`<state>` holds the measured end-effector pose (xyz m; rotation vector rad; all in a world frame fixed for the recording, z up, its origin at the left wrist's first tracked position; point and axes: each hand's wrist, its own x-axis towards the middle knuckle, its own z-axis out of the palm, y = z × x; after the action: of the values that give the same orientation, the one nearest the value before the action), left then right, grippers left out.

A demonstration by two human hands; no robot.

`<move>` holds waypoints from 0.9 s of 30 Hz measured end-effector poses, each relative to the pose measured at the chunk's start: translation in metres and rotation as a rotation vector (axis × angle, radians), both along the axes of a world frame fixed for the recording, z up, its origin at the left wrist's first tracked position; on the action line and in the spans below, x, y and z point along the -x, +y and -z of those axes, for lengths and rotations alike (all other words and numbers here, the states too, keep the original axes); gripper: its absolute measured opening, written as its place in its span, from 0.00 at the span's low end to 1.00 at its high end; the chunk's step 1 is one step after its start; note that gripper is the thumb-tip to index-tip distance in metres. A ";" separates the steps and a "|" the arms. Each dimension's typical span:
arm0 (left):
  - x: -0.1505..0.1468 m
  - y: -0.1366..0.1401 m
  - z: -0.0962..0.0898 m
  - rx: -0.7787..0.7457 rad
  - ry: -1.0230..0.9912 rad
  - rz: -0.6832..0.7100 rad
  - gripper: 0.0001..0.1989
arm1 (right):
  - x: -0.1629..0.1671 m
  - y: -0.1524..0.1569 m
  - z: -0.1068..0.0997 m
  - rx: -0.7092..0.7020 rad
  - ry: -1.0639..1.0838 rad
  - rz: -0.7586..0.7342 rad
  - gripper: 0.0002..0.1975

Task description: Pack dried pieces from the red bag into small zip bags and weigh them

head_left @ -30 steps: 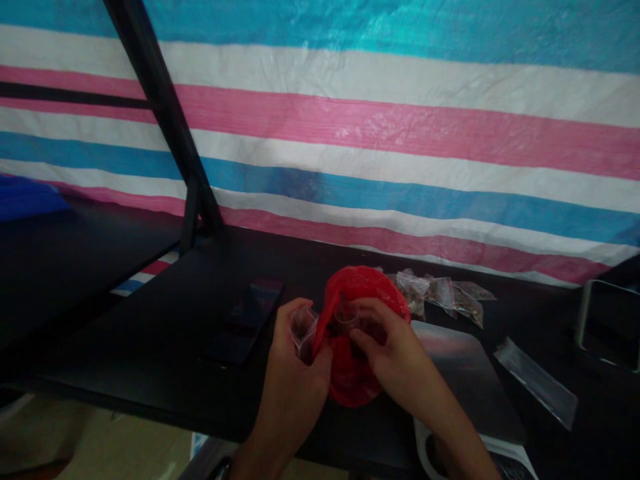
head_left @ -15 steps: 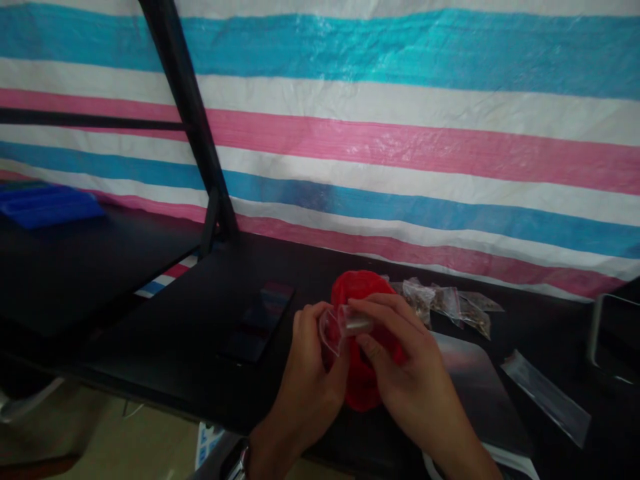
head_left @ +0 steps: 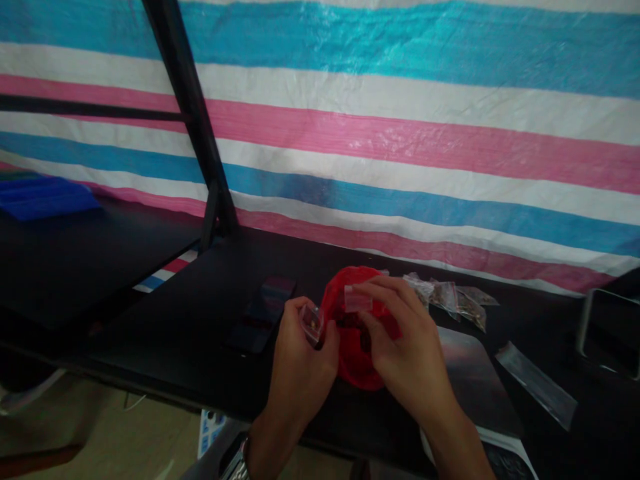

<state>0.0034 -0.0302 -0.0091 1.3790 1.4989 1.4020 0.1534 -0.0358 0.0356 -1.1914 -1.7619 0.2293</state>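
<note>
Head cam: L hand (head_left: 305, 363) curled, fingers & thumb gripping a small clear baggie (head_left: 313, 323) w/ a few bits inside! R hand (head_left: 407, 340) has a clear plastic cup (head_left: 358, 299) pinched b/w thumb & fingers, tipped on its side, right over the red bag (head_left: 350, 280). That bag sits b/w both hands, mouth up, dark stuff inside, too dim to ID. Phone (head_left: 263, 313) lies L of the L hand. Filled baggies (head_left: 457, 300) beyond the R hand, scale (head_left: 480, 373) just R of it, flat clear sleeve (head_left: 537, 383) further R.
</note>
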 end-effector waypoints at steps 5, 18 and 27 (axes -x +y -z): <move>-0.001 -0.005 -0.004 0.286 0.003 0.001 0.20 | -0.017 0.006 0.009 0.360 -0.107 -0.053 0.24; 0.008 0.001 0.000 0.252 -0.098 -0.009 0.15 | -0.018 0.004 0.013 0.588 -0.143 -0.030 0.25; -0.005 0.000 -0.021 0.380 -0.446 0.021 0.18 | -0.013 0.012 0.028 0.590 -0.239 0.075 0.26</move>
<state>0.0082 -0.0301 0.0115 0.7851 1.3542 1.2289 0.1665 -0.0237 0.0074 -1.7597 -1.9141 0.6137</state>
